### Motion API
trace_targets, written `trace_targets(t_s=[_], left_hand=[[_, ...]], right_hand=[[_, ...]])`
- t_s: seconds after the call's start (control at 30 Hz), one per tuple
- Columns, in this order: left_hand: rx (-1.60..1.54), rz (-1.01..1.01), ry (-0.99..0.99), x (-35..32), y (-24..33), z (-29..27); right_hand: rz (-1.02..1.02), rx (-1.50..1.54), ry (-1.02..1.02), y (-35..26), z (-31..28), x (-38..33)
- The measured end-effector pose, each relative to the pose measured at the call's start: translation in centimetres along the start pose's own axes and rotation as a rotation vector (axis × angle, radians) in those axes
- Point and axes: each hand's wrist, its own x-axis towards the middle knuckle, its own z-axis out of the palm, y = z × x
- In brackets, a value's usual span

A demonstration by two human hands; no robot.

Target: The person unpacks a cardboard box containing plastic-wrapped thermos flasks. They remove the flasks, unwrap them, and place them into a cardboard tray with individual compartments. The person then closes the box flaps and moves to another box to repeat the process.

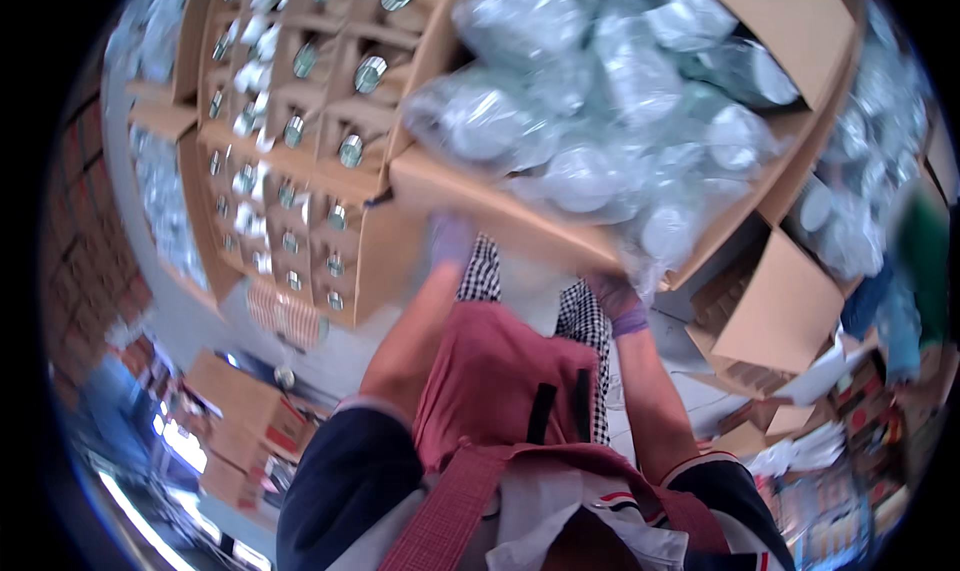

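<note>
A large cardboard box stands in front of me at an angle, its near wall blurred. Clear plastic-wrapped pale bottles or jars fill it, heaped loosely. My left hand, in a purple glove, is closed against the left part of the near wall. My right hand, with a purple cuff at the wrist, is closed at the box's near right corner, beside hanging plastic. Both hands hold the box from the near side. Their fingertips are hidden or smeared by motion.
Left of the box, divided cartons hold rows of upright glass bottles. An open-flapped carton sits at the right, near more wrapped items. Stacked boxes stand at the lower left. My checkered trouser legs are close under the box.
</note>
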Motion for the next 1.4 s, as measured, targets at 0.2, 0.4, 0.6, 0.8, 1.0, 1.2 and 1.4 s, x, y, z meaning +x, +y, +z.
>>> trace_targets(t_s=[0.2, 0.4, 0.6, 0.8, 1.0, 1.2, 1.4], left_hand=[[-1.064, -0.438, 0.138, 0.1, 0.9, -1.9], [-1.094, -0.543, 0.32, -34.5, 5.8, 5.6], [-1.466, -0.717, 0.025, -52.0, 14.5, 13.7], [-1.468, -0.518, 0.512, -52.4, 17.5, 22.6], [-1.994, -0.948, 0.997, -59.5, 14.0, 37.3], [-3.052, -1.654, 1.561, -72.0, 10.9, 54.9], [-3.208, -1.94, 2.247, -71.3, 3.9, 66.4]], right_hand=[[0.152, -0.612, -0.075, -2.7, 0.6, -3.5], [0.071, -1.276, -0.345, -3.6, 5.9, -18.9], [0.021, -1.825, -0.605, -3.1, 6.4, -24.1], [0.085, -1.934, -1.259, 20.1, 10.1, -35.9], [0.048, -2.529, -1.066, 35.2, 5.0, -31.5], [0.395, -2.398, -1.277, 54.5, 6.3, -39.0], [0.28, -3.046, -0.997, 66.2, 10.8, -29.5]])
